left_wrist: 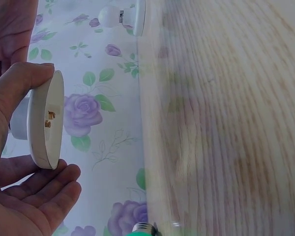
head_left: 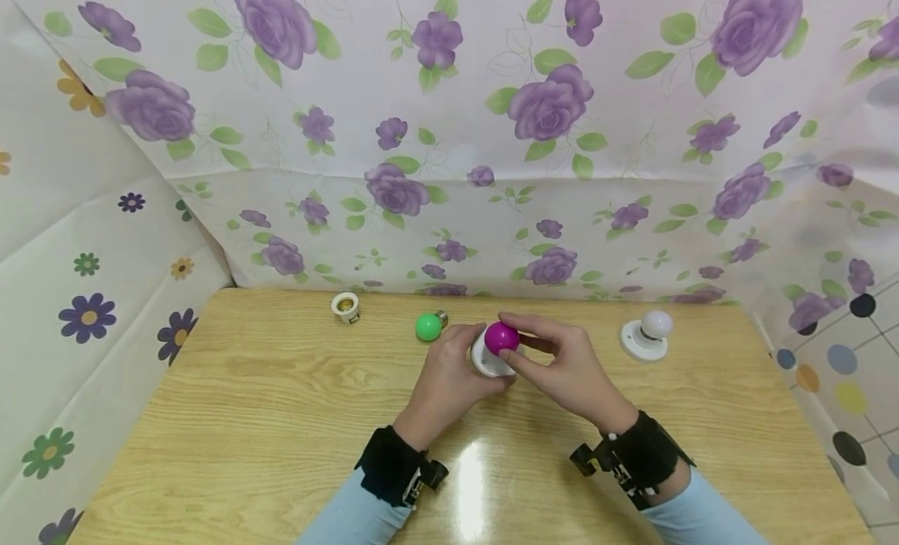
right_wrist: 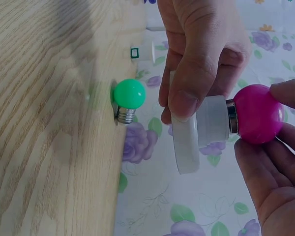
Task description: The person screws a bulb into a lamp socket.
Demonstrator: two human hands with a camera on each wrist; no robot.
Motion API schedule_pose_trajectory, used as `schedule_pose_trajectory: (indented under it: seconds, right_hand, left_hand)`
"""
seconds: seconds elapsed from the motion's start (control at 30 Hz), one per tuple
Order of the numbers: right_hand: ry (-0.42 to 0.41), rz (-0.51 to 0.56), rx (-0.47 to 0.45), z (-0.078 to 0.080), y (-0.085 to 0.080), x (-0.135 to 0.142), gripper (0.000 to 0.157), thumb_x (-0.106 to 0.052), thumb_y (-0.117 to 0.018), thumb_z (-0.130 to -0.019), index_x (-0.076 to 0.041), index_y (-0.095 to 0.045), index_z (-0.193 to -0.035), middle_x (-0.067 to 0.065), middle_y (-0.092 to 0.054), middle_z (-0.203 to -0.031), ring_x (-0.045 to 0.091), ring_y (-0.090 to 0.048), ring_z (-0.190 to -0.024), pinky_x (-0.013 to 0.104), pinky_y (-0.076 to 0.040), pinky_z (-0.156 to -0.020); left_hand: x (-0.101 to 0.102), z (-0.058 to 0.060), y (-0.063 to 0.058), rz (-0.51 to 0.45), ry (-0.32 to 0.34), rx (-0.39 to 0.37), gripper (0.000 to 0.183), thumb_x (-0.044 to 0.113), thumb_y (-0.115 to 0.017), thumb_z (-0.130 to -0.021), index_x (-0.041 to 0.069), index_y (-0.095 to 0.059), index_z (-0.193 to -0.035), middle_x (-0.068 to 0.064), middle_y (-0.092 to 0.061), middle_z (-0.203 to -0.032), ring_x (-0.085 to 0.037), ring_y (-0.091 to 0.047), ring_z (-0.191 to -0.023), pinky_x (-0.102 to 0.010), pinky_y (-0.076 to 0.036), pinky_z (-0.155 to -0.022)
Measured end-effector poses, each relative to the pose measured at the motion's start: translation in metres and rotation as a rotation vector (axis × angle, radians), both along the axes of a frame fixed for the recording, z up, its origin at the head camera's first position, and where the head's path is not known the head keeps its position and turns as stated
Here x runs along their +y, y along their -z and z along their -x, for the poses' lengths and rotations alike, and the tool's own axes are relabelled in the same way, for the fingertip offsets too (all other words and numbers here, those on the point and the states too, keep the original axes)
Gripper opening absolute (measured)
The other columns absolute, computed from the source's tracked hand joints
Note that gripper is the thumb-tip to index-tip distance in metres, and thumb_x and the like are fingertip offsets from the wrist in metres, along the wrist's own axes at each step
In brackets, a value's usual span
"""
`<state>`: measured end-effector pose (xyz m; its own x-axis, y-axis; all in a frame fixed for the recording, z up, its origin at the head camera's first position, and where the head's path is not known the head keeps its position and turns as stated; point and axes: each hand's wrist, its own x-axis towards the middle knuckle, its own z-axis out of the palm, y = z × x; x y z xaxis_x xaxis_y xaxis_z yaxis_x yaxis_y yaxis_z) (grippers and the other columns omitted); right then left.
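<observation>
My left hand (head_left: 453, 367) grips the round base of a white lamp holder (right_wrist: 186, 142), thumb on one side and fingers on the other. In the left wrist view the underside of that lamp holder (left_wrist: 53, 142) shows, with brass contacts inside. A magenta bulb (right_wrist: 258, 114) stands in its socket, a band of the metal cap visible at the socket's mouth. My right hand (head_left: 562, 361) pinches the bulb's globe between thumb and fingers. Both hands hold these pieces above the table. Just behind my left hand lies a green bulb (head_left: 428, 326) on its side.
On the wooden table (head_left: 281, 420), a small white socket (head_left: 346, 306) stands at the back left. At the back right is another lamp holder (head_left: 642, 347) with a white bulb (head_left: 657, 324) in it. Flowered sheeting (head_left: 449, 139) hangs behind the table.
</observation>
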<state>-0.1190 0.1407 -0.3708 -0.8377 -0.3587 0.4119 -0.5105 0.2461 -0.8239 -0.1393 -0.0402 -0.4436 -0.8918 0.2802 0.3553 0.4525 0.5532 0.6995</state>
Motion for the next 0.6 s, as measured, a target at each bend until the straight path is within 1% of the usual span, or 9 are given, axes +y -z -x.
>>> schedule_pose_trajectory:
  seconds: [0.13, 0.2, 0.4, 0.5, 0.6]
  right_hand:
    - [0.027, 0.020, 0.019, 0.0016, 0.0059, 0.0001, 0.038, -0.003, -0.070, -0.080, -0.001, -0.061, -0.117, 0.012, -0.061, -0.115, 0.027, -0.058, -0.103, 0.036, -0.050, -0.079]
    - [0.036, 0.031, 0.025, 0.0022, 0.0090, 0.0001, 0.038, -0.003, -0.071, -0.079, -0.001, -0.062, -0.116, 0.011, -0.061, -0.113, 0.026, -0.058, -0.103, 0.036, -0.050, -0.078]
    - [0.050, 0.043, 0.036, 0.0020, 0.0100, -0.0019, 0.038, -0.002, -0.072, -0.077, -0.001, -0.063, -0.114, 0.011, -0.062, -0.111, 0.027, -0.058, -0.101, 0.038, -0.051, -0.074]
    - [0.047, 0.028, 0.046, 0.0026, 0.0109, -0.0009, 0.040, -0.002, -0.072, -0.077, -0.002, -0.062, -0.116, 0.010, -0.062, -0.112, 0.025, -0.058, -0.102, 0.037, -0.051, -0.075]
    - [0.044, 0.014, 0.039, 0.0022, 0.0084, 0.0004, 0.042, -0.003, -0.072, -0.078, -0.004, -0.061, -0.118, 0.007, -0.060, -0.117, 0.023, -0.057, -0.105, 0.036, -0.050, -0.078]
  left_hand:
    - [-0.0002, -0.0005, -0.0003, -0.007, -0.001, -0.002, 0.068, 0.046, -0.081, -0.064, 0.018, -0.057, -0.121, 0.006, -0.055, -0.111, -0.008, -0.050, -0.101, -0.028, -0.044, -0.084]
    - [-0.0001, -0.0006, -0.0004, -0.007, -0.002, -0.002, 0.067, 0.046, -0.081, -0.064, 0.018, -0.058, -0.120, 0.007, -0.055, -0.111, -0.008, -0.050, -0.101, -0.028, -0.044, -0.084]
    - [-0.0003, -0.0004, 0.0005, -0.006, -0.001, -0.006, 0.065, 0.046, -0.081, -0.064, 0.019, -0.058, -0.119, 0.007, -0.055, -0.110, -0.009, -0.050, -0.101, -0.028, -0.043, -0.085]
    - [-0.0003, -0.0006, 0.0006, -0.010, 0.001, -0.004, 0.066, 0.046, -0.081, -0.064, 0.019, -0.058, -0.119, 0.007, -0.055, -0.110, -0.009, -0.050, -0.101, -0.028, -0.043, -0.085]
    - [-0.0001, -0.0002, 0.0011, -0.009, -0.002, -0.004, 0.067, 0.046, -0.080, -0.064, 0.018, -0.058, -0.120, 0.007, -0.055, -0.111, -0.009, -0.050, -0.102, -0.028, -0.043, -0.085]
